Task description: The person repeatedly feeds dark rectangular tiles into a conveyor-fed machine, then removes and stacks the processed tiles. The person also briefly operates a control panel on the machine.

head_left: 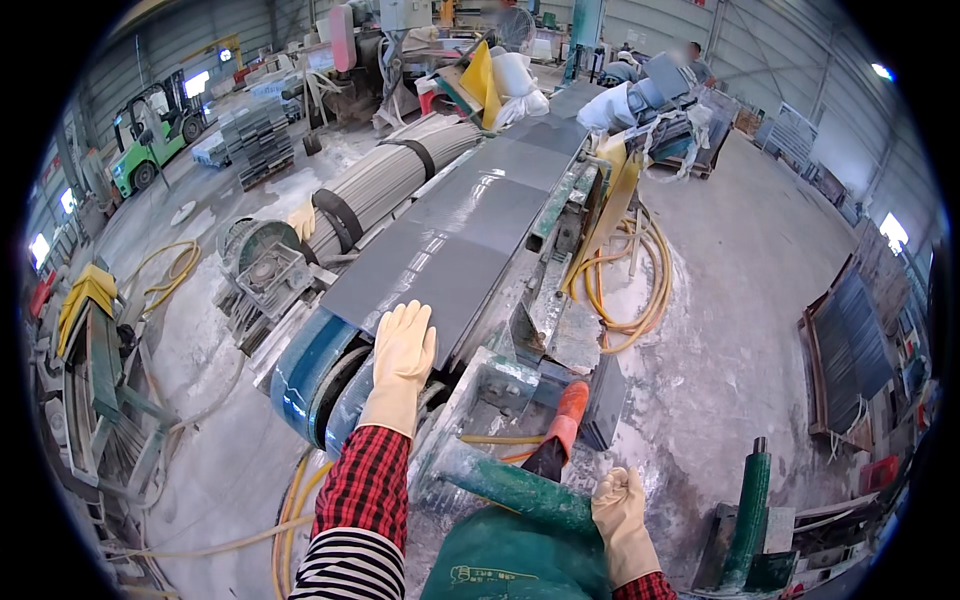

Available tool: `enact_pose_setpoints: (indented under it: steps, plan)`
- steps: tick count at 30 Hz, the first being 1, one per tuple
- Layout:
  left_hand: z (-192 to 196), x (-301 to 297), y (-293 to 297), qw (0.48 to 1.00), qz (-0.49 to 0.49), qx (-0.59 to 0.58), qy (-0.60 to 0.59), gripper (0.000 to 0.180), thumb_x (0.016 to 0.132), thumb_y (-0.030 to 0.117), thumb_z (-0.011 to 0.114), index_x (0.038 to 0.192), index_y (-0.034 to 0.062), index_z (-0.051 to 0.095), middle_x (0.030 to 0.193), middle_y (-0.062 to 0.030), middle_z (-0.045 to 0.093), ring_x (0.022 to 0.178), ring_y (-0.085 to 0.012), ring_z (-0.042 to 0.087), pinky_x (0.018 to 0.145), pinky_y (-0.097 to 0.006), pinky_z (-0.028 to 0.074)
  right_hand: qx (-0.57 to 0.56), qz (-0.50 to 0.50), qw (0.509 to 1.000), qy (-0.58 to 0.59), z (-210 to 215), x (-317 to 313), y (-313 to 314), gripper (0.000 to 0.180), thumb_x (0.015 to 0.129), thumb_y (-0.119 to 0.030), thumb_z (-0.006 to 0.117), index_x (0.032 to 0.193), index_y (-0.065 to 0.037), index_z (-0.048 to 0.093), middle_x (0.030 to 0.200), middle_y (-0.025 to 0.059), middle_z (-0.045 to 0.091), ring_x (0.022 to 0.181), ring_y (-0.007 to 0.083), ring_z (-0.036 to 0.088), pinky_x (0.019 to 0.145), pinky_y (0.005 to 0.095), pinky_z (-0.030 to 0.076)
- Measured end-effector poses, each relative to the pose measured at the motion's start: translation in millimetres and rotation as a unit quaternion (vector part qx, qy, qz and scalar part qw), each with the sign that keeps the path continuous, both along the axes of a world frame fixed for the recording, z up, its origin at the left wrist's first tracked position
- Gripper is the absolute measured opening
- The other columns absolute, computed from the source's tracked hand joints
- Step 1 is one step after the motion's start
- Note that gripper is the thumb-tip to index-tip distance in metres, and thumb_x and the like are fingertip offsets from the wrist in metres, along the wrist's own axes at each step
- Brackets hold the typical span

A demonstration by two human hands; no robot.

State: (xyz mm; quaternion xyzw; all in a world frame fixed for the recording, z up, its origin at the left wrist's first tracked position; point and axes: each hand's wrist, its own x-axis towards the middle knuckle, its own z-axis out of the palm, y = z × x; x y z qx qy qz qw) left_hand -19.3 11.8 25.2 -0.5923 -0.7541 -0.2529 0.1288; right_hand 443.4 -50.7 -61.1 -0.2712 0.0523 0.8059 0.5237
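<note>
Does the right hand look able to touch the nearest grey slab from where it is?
Probably not without stretching: the right hand is beside the green apron, and the metal frame lies between it and the slab.

Green forklift (150, 153) in left background

Large industrial hall; pale ribbed wall panels (775, 50) behind and to both sides, lines bowed by the lens; grey floor (740, 260), whitish patches at centre right, darker stains toward the left; green forklift (145, 152) at back left, stacks of dark slabs (258, 145) near it; yellow hose (178, 272) looped on the floor at left; far end crowded, with a round fan (516, 28) and a blue pillar (586, 35); at right, dark sheets (855, 335) leaning upright; light: bright window (197, 84) at left, white-glaring opening (893, 232) at right, small bright lamp (881, 71) high above it.
</note>
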Motion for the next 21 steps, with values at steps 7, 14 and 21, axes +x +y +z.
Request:
enact_pose_setpoints:
  steps: [7,14,21]
  plan:
    - [-1.1,-0.4,-4.5,1.000,-0.004,0.017,-0.008,0.040,0.094,0.024,0.058,0.130,0.0066,0.060,0.139,-0.0146,0.056,0.132,-0.0331,0.048,0.115,-0.045,0.032,0.019,0.004,1.000,-0.002,-6.9,2.7,0.9,0.047,0.105,-0.040,0.045,0.089,0.000,0.065,0.087,0.0102,0.071,0.076,0.0239,0.069,0.071,0.0357,0.062]
    - [3.6,2.6,-8.9,1.000,-0.007,0.015,-0.020,0.038,0.094,0.023,0.058,0.128,0.0063,0.060,0.137,-0.0147,0.057,0.131,-0.0335,0.049,0.115,-0.046,0.032,0.024,-0.006,1.000,0.009,-1.2,0.9,-2.7,0.045,0.104,-0.039,0.046,0.089,-0.001,0.065,0.088,0.0104,0.071,0.079,0.0255,0.069,0.075,0.0381,0.061]
    - [1.8,2.0,-13.7,1.000,-0.008,0.016,-0.015,0.038,0.095,0.024,0.058,0.128,0.0060,0.060,0.138,-0.0151,0.057,0.131,-0.0339,0.049,0.115,-0.046,0.032,0.021,-0.011,1.000,0.000,-4.4,2.5,-3.3,0.041,0.104,-0.039,0.048,0.088,-0.004,0.064,0.090,0.0095,0.070,0.080,0.0252,0.069,0.074,0.0385,0.061]
